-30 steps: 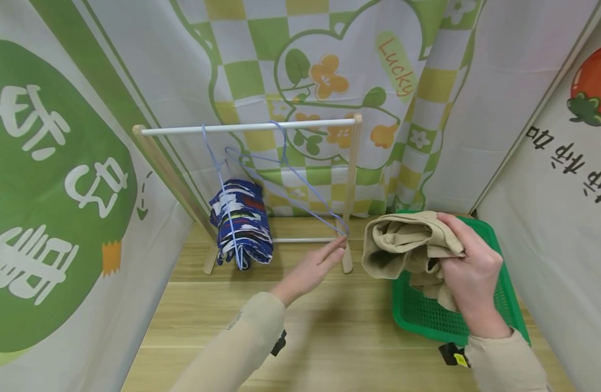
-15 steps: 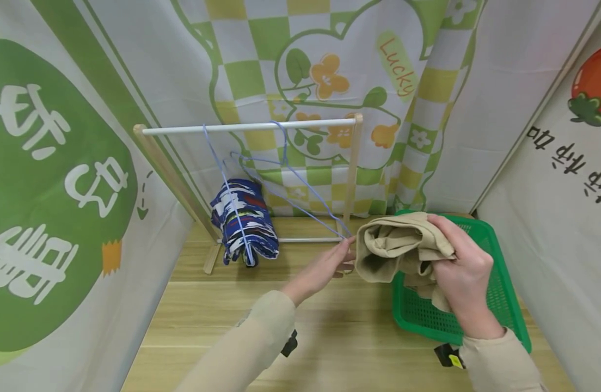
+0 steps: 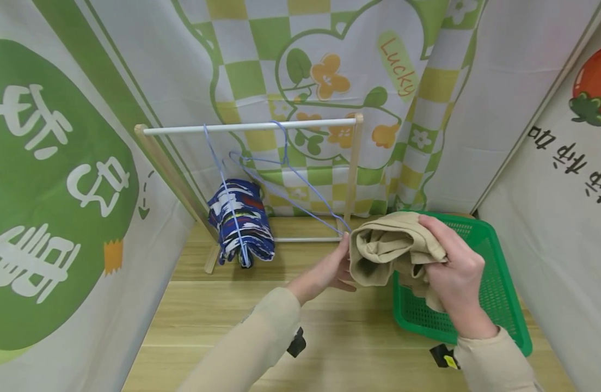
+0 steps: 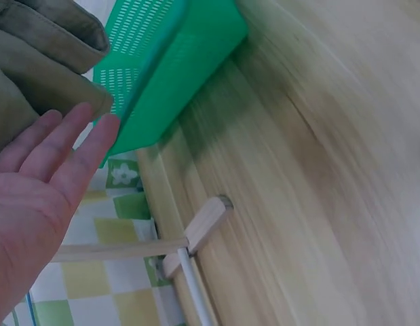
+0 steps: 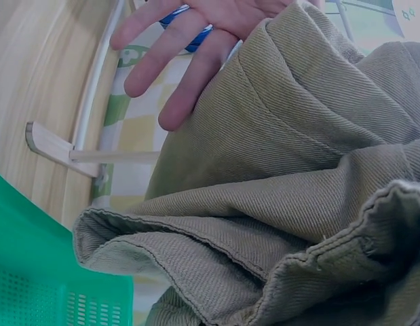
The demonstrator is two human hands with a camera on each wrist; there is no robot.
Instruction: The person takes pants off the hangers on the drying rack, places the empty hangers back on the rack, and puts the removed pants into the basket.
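My right hand (image 3: 457,272) grips a bundled pair of khaki trousers (image 3: 398,242) above the front of the green basket. Twill folds and stitched hems of the trousers (image 5: 277,136) fill much of the right wrist view. My left hand (image 3: 325,272) lies against their left side, its fingers extended and touching the cloth in the left wrist view. Close to the left thumb is the lower right corner of a blue wire hanger (image 3: 307,183), which hangs from the rack (image 3: 241,128). Left of it, a second hanger carries a folded blue, white and red patterned garment (image 3: 256,218).
The green basket (image 3: 513,296) stands on the wooden table (image 3: 359,348) at the right. The rack has a wooden post (image 3: 351,163) at the right, close to my left hand. Fabric walls and a checked curtain (image 3: 261,38) enclose the sides and back.
Both hands have come together: the right has moved left with the khaki trousers, and the left has moved right and slightly down to meet them. The patterned garment and its hanger have swayed slightly.
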